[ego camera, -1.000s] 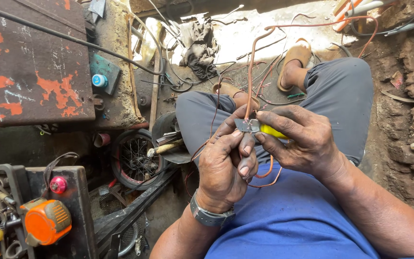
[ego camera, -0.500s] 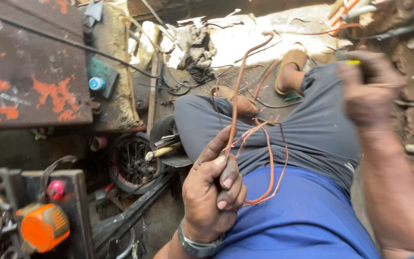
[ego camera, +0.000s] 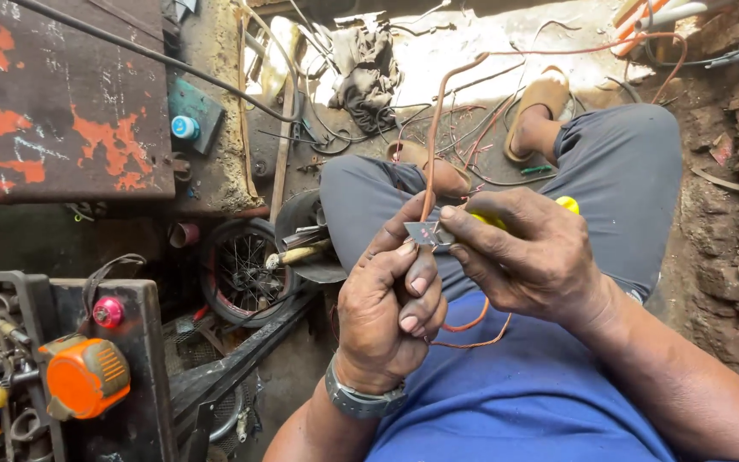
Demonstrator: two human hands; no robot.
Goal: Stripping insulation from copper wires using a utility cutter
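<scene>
My left hand (ego camera: 389, 310) grips a copper-coloured wire (ego camera: 431, 141) that rises from the fist, bends right at the top and also loops out below it over my blue shirt. My right hand (ego camera: 530, 257) holds a yellow-handled knife (ego camera: 568, 205); its small grey blade (ego camera: 422, 233) rests against the wire just above my left thumb. Both hands meet above my lap, over grey trousers (ego camera: 635, 180). A metal watch band circles my left wrist.
A rusty red-and-dark metal panel (ego camera: 53, 103) fills the upper left. Below it stand a small spoked wheel (ego camera: 241, 269), an orange tape measure (ego camera: 85, 376) and a tool rack. Loose wires and a grey rag (ego camera: 368, 64) lie on the ground ahead; a dirt bank is at right.
My right hand, which had swung away to the upper right, has come back to the wire with the knife. The blade now sits on the wire above my left fist.
</scene>
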